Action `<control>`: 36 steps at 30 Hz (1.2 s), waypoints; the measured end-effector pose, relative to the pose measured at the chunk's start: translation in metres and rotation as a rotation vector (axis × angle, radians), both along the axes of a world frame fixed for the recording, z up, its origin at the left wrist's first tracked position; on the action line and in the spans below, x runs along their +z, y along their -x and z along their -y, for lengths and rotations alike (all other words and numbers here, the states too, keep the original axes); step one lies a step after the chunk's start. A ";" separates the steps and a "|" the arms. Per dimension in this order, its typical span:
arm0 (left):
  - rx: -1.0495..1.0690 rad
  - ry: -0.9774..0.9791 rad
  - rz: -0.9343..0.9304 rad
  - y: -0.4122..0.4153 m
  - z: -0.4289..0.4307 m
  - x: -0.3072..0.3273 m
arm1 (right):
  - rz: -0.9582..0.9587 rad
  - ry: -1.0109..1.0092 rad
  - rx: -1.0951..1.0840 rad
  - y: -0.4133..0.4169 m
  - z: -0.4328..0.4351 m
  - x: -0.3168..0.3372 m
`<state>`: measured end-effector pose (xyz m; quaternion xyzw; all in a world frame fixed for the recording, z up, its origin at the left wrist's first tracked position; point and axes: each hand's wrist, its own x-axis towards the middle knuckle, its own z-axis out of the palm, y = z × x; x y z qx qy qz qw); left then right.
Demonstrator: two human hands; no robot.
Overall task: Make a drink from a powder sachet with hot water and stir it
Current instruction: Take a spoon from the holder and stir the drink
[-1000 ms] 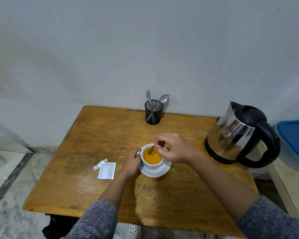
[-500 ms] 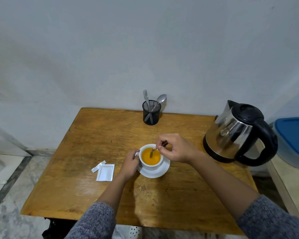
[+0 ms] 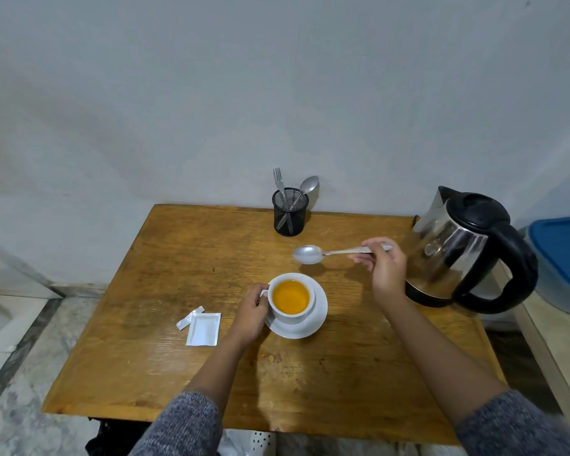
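Holding the spoon (image 3: pixel 338 252) out flat over the bench (image 3: pixel 165 258) with my right hand (image 3: pixel 384 268), fingers pinched around the end of the handle. It runs pretty much level, side to side: bowl end points left, handle end sits in my grip on the right, just in front of the kettle (image 3: pixel 468 248). The bowl hangs in the air above the wood, a bit behind and to the right of the cup (image 3: pixel 291 299), not touching anything. It looks plain shiny steel; can't tell if there's any liquid on it.

My left hand (image 3: pixel 252 312) is curled around the cup's left side at the handle, holding it. The cup is white, sitting upright on a white saucer (image 3: pixel 316 319) near the middle of the bench, and it's full of a bright orange, cloudy drink.

Just left of that hand lies the sachet (image 3: pixel 203 329), flat and white, with its torn-off strip (image 3: pixel 190 318) lying beside its upper left corner. At the back edge there's a black mesh holder (image 3: pixel 289 213) with a fork and another spoon sticking up out of it.
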<state>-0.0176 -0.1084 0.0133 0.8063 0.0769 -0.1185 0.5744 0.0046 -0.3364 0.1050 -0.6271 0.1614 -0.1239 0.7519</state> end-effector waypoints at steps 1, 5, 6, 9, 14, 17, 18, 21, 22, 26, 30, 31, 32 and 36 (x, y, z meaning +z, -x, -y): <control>-0.001 -0.001 0.007 0.000 0.000 0.000 | -0.044 -0.063 -0.069 0.003 0.005 -0.005; 0.001 -0.012 0.038 0.002 -0.001 -0.003 | -0.262 -0.196 -0.315 0.020 0.017 -0.040; 0.000 -0.019 0.046 0.002 -0.001 -0.003 | -0.303 -0.242 -0.365 0.025 0.018 -0.048; -0.007 -0.040 0.052 0.002 -0.001 -0.005 | -0.400 -0.332 -0.443 0.037 0.016 -0.068; -0.021 -0.045 0.061 0.002 -0.003 -0.005 | -0.552 -0.035 -0.303 0.054 0.001 -0.089; -0.031 -0.043 0.077 0.002 -0.004 -0.004 | -0.612 0.351 -0.078 0.062 -0.009 -0.097; -0.037 -0.042 0.075 0.003 -0.004 -0.003 | -0.608 0.428 -0.009 0.064 -0.012 -0.097; -0.066 -0.040 0.069 0.002 -0.007 -0.004 | -0.568 0.596 0.127 0.069 -0.020 -0.100; -0.077 -0.046 0.067 0.002 -0.007 -0.003 | -0.553 0.658 0.154 0.070 -0.022 -0.100; -0.112 -0.088 0.100 0.003 -0.008 0.000 | -0.515 0.844 0.224 0.068 -0.025 -0.102; -0.074 -0.078 0.164 0.011 -0.010 -0.002 | -0.515 1.060 0.277 0.066 -0.023 -0.100; -0.037 -0.087 0.178 0.014 -0.011 -0.004 | -0.501 1.111 0.266 0.066 -0.022 -0.101; -0.003 -0.131 0.195 0.015 -0.014 -0.005 | -0.504 1.146 0.257 0.066 -0.019 -0.100; -0.066 -0.433 0.163 0.017 -0.028 -0.021 | -0.550 1.227 0.274 0.072 -0.005 -0.107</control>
